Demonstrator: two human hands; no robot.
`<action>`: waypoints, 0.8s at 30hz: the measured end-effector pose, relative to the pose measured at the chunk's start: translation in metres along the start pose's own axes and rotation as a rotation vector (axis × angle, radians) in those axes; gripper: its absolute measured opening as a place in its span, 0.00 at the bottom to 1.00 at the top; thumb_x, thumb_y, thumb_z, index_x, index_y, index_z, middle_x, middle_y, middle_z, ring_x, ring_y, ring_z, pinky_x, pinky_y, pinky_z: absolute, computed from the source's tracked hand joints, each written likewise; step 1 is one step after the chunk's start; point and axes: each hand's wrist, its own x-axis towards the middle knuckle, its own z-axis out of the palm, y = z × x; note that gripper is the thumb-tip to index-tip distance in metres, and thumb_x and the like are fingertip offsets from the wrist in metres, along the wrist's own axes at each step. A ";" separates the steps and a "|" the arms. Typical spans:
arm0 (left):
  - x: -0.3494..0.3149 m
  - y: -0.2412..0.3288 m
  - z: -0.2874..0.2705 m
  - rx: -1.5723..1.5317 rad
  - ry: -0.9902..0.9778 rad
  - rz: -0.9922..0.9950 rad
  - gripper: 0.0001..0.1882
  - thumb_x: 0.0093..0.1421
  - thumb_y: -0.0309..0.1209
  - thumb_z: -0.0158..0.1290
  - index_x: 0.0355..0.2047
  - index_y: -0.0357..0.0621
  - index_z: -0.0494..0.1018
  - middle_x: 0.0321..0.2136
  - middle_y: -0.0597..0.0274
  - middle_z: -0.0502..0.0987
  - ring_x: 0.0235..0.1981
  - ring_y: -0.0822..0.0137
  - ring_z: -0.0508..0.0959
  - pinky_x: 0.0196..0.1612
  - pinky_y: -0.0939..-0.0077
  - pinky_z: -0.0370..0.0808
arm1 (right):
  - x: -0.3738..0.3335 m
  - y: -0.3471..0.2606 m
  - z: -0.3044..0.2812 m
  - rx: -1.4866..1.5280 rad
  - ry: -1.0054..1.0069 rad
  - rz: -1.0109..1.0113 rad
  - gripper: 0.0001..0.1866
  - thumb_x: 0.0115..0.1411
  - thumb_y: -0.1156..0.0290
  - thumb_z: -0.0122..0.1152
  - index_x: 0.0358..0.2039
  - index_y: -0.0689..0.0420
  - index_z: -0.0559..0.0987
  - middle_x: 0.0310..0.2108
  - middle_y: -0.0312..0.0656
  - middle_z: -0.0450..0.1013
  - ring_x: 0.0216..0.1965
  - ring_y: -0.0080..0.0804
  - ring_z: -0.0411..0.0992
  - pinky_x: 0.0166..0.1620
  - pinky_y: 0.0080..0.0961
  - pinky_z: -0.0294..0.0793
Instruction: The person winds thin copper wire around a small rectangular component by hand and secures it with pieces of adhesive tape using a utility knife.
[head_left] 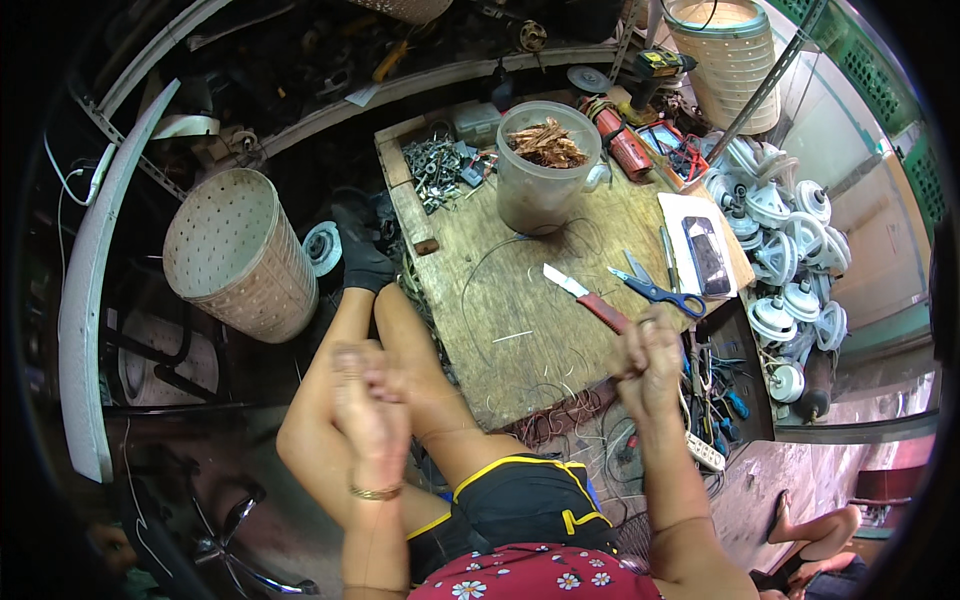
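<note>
My left hand [370, 405], smeared by motion, hovers above my thighs with its fingers curled in. Anything inside it is hidden or too small to make out. Over the right front edge of the wooden table [530, 355], my right hand [652, 362] has its fingers pressed together; I cannot see what they hold, if anything. Just beyond it lies a red-handled utility knife [603, 312], its end beside or partly behind the fingers. Blue-handled scissors [660, 290] rest farther back, beside a phone [708, 255] on white paper.
A translucent bucket [545, 195] containing copper-coloured scraps stands on the table, near a screw pile [440, 170] and a red cylindrical tool [622, 145]. White plastic wheel-like parts [775, 260] crowd the right. A perforated basket [285, 270] stands left. Another person's leg [825, 525] shows lower right.
</note>
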 end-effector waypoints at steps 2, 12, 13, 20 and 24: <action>0.017 0.031 -0.017 0.204 -0.006 0.246 0.09 0.67 0.34 0.41 0.29 0.51 0.58 0.20 0.73 0.56 0.19 0.83 0.55 0.20 0.90 0.54 | 0.008 -0.013 -0.039 -0.325 0.042 -0.206 0.04 0.61 0.71 0.50 0.33 0.52 0.65 0.15 0.28 0.57 0.16 0.13 0.52 0.19 0.12 0.50; 0.012 0.012 0.018 -0.025 -0.172 -0.155 0.08 0.67 0.36 0.40 0.31 0.48 0.61 0.20 0.71 0.56 0.18 0.80 0.55 0.20 0.88 0.56 | -0.017 0.030 0.016 -1.192 -0.618 -0.245 0.19 0.54 0.64 0.58 0.44 0.59 0.73 0.52 0.50 0.65 0.55 0.50 0.62 0.56 0.39 0.59; 0.012 0.013 0.021 -0.046 -0.165 -0.149 0.08 0.67 0.36 0.40 0.31 0.48 0.61 0.20 0.71 0.56 0.18 0.80 0.55 0.20 0.88 0.56 | -0.018 0.037 0.029 -1.076 -0.517 -0.212 0.22 0.54 0.63 0.59 0.47 0.58 0.71 0.54 0.51 0.63 0.57 0.50 0.59 0.58 0.40 0.57; 0.006 0.007 0.036 -0.080 -0.218 -0.168 0.08 0.67 0.35 0.39 0.32 0.48 0.62 0.21 0.69 0.58 0.18 0.78 0.56 0.21 0.86 0.57 | -0.001 0.102 0.051 -0.436 -0.458 0.233 0.25 0.63 0.62 0.50 0.55 0.63 0.61 0.48 0.46 0.69 0.48 0.36 0.69 0.53 0.31 0.64; -0.002 0.005 0.035 -0.055 -0.194 -0.129 0.08 0.67 0.36 0.38 0.32 0.49 0.61 0.20 0.69 0.57 0.19 0.78 0.56 0.21 0.87 0.57 | -0.007 0.108 0.060 -0.161 -0.523 0.375 0.18 0.65 0.63 0.48 0.46 0.66 0.72 0.40 0.41 0.74 0.41 0.24 0.69 0.46 0.23 0.68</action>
